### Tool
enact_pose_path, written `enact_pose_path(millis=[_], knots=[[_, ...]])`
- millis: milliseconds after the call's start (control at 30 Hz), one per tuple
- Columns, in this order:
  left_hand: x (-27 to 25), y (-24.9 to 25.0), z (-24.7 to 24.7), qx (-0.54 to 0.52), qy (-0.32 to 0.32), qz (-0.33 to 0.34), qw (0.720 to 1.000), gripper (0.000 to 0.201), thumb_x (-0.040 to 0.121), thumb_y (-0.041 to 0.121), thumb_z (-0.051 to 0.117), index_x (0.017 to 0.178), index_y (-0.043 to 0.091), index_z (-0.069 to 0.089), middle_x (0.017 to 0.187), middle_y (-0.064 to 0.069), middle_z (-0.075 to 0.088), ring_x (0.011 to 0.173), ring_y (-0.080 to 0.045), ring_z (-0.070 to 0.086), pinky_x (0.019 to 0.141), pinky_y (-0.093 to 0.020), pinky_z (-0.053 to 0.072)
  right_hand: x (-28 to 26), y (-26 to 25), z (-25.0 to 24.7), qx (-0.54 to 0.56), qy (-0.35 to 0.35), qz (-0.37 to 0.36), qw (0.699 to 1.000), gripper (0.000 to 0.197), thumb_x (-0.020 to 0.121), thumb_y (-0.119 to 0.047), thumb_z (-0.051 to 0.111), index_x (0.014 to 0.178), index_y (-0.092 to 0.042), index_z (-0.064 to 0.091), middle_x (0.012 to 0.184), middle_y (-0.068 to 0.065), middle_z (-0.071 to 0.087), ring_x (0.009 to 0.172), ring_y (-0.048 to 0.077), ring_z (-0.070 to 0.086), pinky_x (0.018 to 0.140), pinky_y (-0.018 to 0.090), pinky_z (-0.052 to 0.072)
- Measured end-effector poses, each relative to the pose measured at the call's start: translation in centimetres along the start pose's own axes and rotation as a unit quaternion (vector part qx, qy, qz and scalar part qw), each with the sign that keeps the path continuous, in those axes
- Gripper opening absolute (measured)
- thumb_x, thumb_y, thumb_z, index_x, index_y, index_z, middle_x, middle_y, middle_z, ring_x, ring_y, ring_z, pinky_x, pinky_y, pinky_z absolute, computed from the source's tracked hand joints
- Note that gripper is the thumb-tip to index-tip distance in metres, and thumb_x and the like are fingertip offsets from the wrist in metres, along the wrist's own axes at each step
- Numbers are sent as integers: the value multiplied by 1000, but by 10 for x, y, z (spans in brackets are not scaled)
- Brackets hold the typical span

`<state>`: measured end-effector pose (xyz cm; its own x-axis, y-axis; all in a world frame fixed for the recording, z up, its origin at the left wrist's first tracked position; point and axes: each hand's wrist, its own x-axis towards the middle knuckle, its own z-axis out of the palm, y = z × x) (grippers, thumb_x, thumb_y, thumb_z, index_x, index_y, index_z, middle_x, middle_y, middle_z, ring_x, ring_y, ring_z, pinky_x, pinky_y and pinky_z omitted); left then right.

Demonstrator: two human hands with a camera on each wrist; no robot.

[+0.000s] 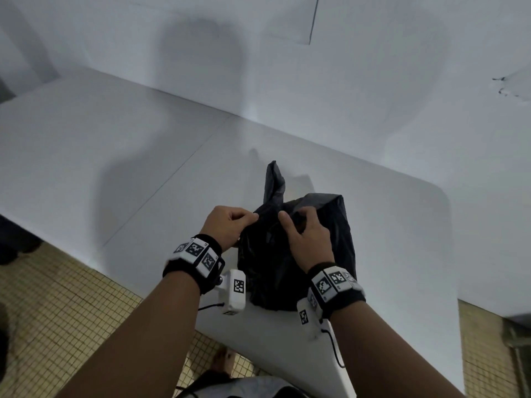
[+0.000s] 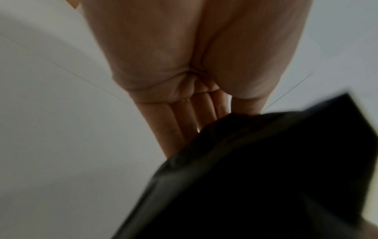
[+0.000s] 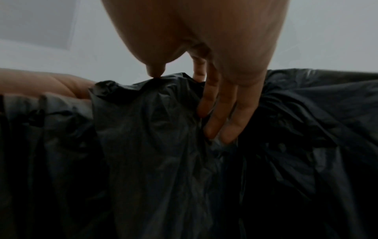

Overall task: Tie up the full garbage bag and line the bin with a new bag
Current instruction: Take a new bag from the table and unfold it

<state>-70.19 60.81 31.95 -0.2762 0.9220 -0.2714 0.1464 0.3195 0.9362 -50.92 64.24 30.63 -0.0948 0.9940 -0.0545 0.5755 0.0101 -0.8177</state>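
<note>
On the white table (image 1: 120,156), I take the black garbage bag (image 1: 290,254) as my landmark; it stands near the table's front edge, above the yellow tiled floor (image 1: 57,305).

Left of the bag, my left hand (image 1: 227,225) is curled at the upper left shoulder of the plastic, thumb and forefinger pressed together on a gathered fold. From the left wrist view my fingers (image 2: 184,119) run down into the dark film and their tips are hidden behind it, so I read this as a narrow pinch holding the bag's edge. A banded wrist unit with black-and-white markers (image 1: 198,254) sits behind that hand, just left of the bag's lower side.

At the bag's top, a loose flap of plastic (image 1: 274,179) stands up, rising beyond both hands toward the wall (image 1: 373,81).

Right of that flap, my right hand (image 1: 307,237) lies over the bag's crown. In the right wrist view my fingers (image 3: 220,116) reach down, nearly straight, into a crease of the crumpled film, while the thumb touches a raised ridge of plastic to their left. I cannot tell whether this hand actually clamps the plastic or only presses into it. A second marker band (image 1: 333,282) sits at the bag's lower right, with a thin cable (image 1: 334,349) trailing over the table's front edge.
</note>
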Motion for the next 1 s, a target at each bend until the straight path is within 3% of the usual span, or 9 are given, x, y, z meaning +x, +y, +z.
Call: enact_pose_path(millis=[100, 267, 367, 467, 567, 667, 733, 833, 1000], knots=[[0, -5, -9, 28, 24, 24, 999, 13, 91, 24, 73, 82, 19, 81, 77, -1, 77, 75, -20, 75, 69, -36, 62, 3, 3, -14, -17, 17, 56, 998, 59, 72, -86, 50, 98, -33, 51, 86, -13, 62, 80, 10, 59, 72, 29, 43], [-1, -18, -32, 83, 68, 48, 993, 12, 92, 27, 72, 85, 21, 80, 77, 10, 76, 75, -5, 72, 77, -26, 57, 11, 12, -46, -168, -54, 141, 974, 46, 83, -46, 69, 116, -17, 56, 117, 9, 63, 110, 30, 58, 94, 39, 47], [-2, -27, -43, 102, 99, 41, 989, 13, 92, 27, 71, 88, 18, 80, 80, 6, 76, 79, -9, 72, 82, -26, 56, 6, 4, -43, -332, -67, 224, 914, 54, 80, -44, 65, 127, -22, 51, 143, 16, 42, 132, 40, 39, 109, 62, 28], [-3, -35, -51, 112, 123, 28, 986, 16, 92, 27, 71, 93, 13, 79, 84, 0, 76, 83, -18, 72, 87, -31, 56, -7, -5, -20, -457, -58, 131, 878, 68, 82, -50, 64, 142, -26, 42, 162, 20, 13, 149, 42, 5, 113, 72, 6], [-3, -42, -58, 130, 135, 15, 982, 17, 92, 28, 70, 94, 13, 79, 86, -3, 76, 84, -20, 72, 87, -32, 55, -15, -4, 15, -402, -120, 53, 906, 66, 92, -58, 51, 150, -33, 33, 166, 9, 5, 152, 36, -5, 114, 72, 1], [-5, -51, -66, 147, 144, 0, 979, 19, 93, 28, 70, 96, 11, 78, 88, -6, 76, 85, -23, 71, 88, -34, 55, -19, 3, 56, -243, -199, 146, 938, 67, 93, -73, 33, 153, -49, 16, 167, 3, 2, 152, 38, -4, 113, 73, 6], [-6, -60, -71, 161, 152, -14, 975, 20, 94, 27, 68, 97, 9, 78, 90, -8, 76, 88, -25, 70, 90, -35, 54, -23, 8, 83, -215, -210, 192, 934, 72, 90, -79, 27, 153, -53, 3, 167, 9, -1, 151, 41, -6, 115, 70, 5], [-9, -76, -82, 195, 158, -54, 967, 21, 95, 26, 66, 99, 9, 77, 93, -9, 76, 94, -28, 69, 85, -29, 49, -27, 14, 109, -225, -193, 253, 921, 81, 79, -90, 28, 147, -63, -7, 166, 4, -18, 146, 50, -17, 114, 72, 2], [-10, -107, -95, 227, 146, -130, 954, 20, 95, 26, 66, 97, 9, 77, 91, -10, 75, 95, -31, 67, 77, -23, 38, -24, 28, 128, -257, -220, 253, 907, 91, 66, -98, 33, 141, -69, -11, 160, -1, -32, 142, 54, -24, 112, 75, 3]])
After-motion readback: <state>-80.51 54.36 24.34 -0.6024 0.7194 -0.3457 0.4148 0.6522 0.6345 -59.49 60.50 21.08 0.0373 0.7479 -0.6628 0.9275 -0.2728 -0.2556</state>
